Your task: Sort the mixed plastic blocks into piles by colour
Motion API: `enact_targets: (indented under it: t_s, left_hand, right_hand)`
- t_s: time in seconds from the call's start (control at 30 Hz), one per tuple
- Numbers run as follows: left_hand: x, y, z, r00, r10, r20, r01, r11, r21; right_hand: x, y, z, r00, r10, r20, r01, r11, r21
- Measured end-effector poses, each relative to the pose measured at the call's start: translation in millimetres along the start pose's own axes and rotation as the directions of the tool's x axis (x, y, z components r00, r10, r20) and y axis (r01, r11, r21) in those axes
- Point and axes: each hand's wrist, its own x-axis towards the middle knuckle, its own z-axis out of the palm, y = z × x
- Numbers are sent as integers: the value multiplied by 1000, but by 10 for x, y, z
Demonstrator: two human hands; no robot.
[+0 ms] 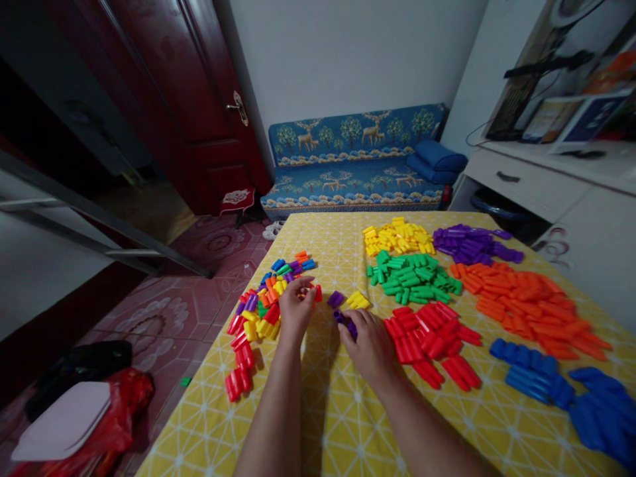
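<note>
My left hand is curled over the right edge of a mixed-colour cluster of small ribbed plastic pieces. A red plastic piece shows at its pinched fingertips. On the right, the fingers of my right hand are closed around purple plastic pieces, low over the tabletop; the palm side is hidden. Just beyond that hand lie a loose purple piece and some yellow pieces. A pile of red pieces sits to the right of my right hand.
Sorted piles of yellow, green, purple, orange and blue pieces cover the table's right side. The patterned yellow tablecloth lies beneath. Behind stands a blue sofa; a metal ladder leans at left.
</note>
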Motion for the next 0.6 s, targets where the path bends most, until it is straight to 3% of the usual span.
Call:
enact_targets:
  t_s: [0.13, 0.23, 0.4, 0.6]
  left_hand:
    - [-26, -68, 39, 1000, -25, -18, 22, 989, -147]
    - [-74, -94, 56, 994, 52, 95, -47, 998, -49]
    - [-148, -118, 134, 904, 109, 414, -174, 977, 123]
    - [-185, -182, 172, 831, 202, 519, -390, 876, 283]
  right_hand:
    - [13, 6, 14, 999, 49, -2, -49, 998, 32]
    - [13, 10, 17, 999, 49, -9, -49, 998, 42]
    - [7, 25, 34, 998, 40, -40, -38, 998, 43]
    - [8, 55, 103, 994, 61, -93, -57, 997, 42]
